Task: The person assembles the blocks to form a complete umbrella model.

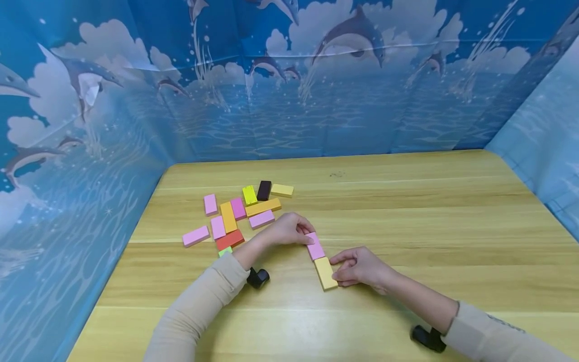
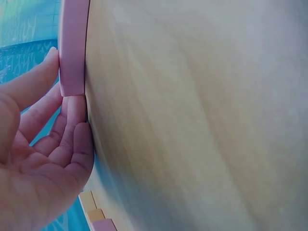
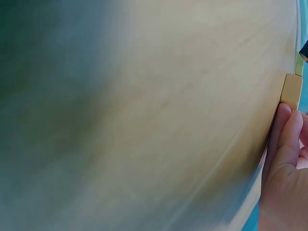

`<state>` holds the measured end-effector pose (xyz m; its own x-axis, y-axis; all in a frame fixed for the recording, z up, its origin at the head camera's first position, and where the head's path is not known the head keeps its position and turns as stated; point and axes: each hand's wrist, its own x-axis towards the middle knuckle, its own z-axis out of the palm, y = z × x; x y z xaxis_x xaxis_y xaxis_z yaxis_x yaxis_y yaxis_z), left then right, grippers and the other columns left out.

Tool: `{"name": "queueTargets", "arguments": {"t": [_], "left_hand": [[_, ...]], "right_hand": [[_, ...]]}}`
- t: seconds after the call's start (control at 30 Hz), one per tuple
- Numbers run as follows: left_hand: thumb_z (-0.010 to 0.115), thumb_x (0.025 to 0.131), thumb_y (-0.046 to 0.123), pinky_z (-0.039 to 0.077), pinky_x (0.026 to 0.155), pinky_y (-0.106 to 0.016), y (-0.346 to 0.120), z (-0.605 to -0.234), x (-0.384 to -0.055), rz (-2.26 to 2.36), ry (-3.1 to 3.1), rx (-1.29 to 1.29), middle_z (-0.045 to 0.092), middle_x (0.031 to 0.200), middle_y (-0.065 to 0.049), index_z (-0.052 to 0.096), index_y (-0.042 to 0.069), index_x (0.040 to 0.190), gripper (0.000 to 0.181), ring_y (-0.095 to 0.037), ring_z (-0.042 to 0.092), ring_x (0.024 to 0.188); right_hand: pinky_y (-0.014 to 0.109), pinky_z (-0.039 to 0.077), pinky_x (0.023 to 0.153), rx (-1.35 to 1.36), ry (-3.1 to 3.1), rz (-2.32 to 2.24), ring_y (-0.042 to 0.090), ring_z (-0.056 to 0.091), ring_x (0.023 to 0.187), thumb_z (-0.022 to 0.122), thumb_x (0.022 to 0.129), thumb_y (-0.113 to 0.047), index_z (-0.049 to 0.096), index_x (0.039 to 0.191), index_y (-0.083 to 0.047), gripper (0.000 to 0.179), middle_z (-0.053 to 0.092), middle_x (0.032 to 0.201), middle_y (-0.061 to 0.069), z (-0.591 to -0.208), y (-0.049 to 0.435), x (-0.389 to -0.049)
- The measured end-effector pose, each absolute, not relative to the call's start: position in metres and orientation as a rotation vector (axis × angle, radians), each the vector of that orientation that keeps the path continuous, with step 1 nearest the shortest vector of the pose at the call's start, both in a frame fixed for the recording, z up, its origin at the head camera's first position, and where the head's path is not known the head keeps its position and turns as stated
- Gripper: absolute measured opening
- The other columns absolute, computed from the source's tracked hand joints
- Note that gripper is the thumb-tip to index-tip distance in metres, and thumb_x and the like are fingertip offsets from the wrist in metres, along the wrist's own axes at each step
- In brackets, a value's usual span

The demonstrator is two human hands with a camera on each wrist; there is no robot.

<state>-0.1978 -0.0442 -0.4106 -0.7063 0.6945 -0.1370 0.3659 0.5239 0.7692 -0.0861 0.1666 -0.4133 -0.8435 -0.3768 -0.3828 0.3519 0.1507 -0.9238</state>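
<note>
A pink block (image 1: 315, 246) and a pale yellow block (image 1: 325, 273) lie flat on the table, end to end in a slanted line. At the far end of the pink block, my left hand (image 1: 289, 230) pinches it between thumb and forefinger. The left wrist view shows the thumb (image 2: 45, 72) on its upper face and fingers at its end. My right hand (image 1: 362, 269) touches the long right side of the yellow block with thumb and forefinger, both on that same side. In the right wrist view those fingertips meet the yellow block (image 3: 291, 90).
Left of the hands lies a loose group of coloured blocks, among them a red block (image 1: 230, 240), a dark brown block (image 1: 264, 190) and an orange block (image 1: 263, 207). A green block (image 1: 225, 251) is partly hidden by the left forearm. Dolphin-print cloth (image 1: 289, 115) borders the wooden table (image 1: 429, 211).
</note>
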Motion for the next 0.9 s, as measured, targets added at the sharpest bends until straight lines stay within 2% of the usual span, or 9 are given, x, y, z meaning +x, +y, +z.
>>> {"name": "queueTargets", "arguments": {"t": [0.33, 0.67, 0.9], "left_hand": [[0.074, 0.079, 0.011, 0.046, 0.064, -0.019, -0.043, -0.413, -0.197, 1.048, 2.297, 0.904, 0.064, 0.078, 0.0, 0.07, 0.002, 0.098, 0.021, -0.006, 0.055, 0.069], [0.073, 0.08, 0.009, 0.046, 0.066, -0.019, -0.046, -0.411, -0.197, 1.034, 2.256, 0.951, 0.064, 0.079, -0.001, 0.069, 0.001, 0.099, 0.02, -0.006, 0.054, 0.071], [0.073, 0.08, 0.009, 0.046, 0.066, -0.019, -0.047, -0.406, -0.196, 1.016, 2.219, 0.949, 0.064, 0.079, -0.001, 0.07, 0.002, 0.099, 0.02, -0.006, 0.055, 0.071]], "right_hand": [[0.031, 0.055, 0.067, 0.029, 1.897, -1.78, 0.015, 0.065, 0.068, 0.068, 0.076, 0.008, 0.049, 0.117, 0.021, 0.047, 0.064, 0.072, 0.006, -0.412, 0.158, -0.079], [0.031, 0.055, 0.065, 0.101, 1.938, -1.821, 0.014, 0.064, 0.065, 0.068, 0.076, 0.009, 0.051, 0.113, 0.02, 0.043, 0.063, 0.069, 0.006, -0.412, 0.148, -0.07], [0.03, 0.054, 0.066, 0.121, 1.879, -1.843, 0.013, 0.064, 0.067, 0.069, 0.077, 0.006, 0.05, 0.117, 0.019, 0.047, 0.065, 0.072, 0.005, -0.412, 0.147, -0.066]]}}
